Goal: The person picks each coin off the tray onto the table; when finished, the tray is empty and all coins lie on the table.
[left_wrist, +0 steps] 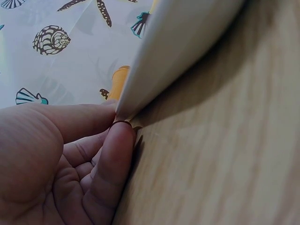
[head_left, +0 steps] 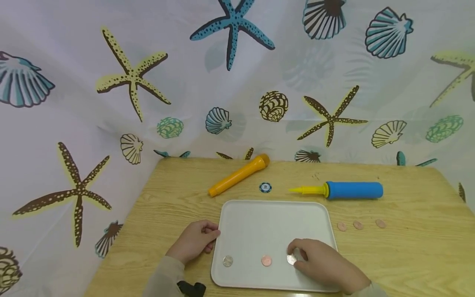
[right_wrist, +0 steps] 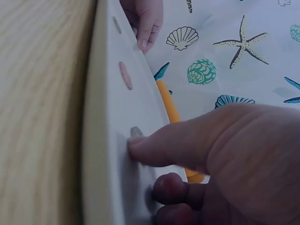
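Note:
A white tray [head_left: 276, 231] lies on the wooden table. My left hand [head_left: 196, 240] pinches its left rim between thumb and fingers, as the left wrist view shows up close. Along the tray's near side are a silver coin [head_left: 228, 260] at the left and a copper-coloured coin [head_left: 266, 260] in the middle. Over the right part of the tray, my right hand [head_left: 323, 262] has its curled thumb and index finger at opposite edges of another silver coin [head_left: 291, 259]. In the right wrist view the thumb tip touches that coin [right_wrist: 136, 131], which is partly hidden.
Behind the tray lie an orange toy microphone [head_left: 239, 175], a blue-rimmed poker chip [head_left: 265, 187] and a blue hand pump [head_left: 354, 190] with a yellow nozzle. Three copper-coloured coins [head_left: 358, 225] sit right of the tray. A shell-patterned curtain [head_left: 237, 90] hangs behind the table.

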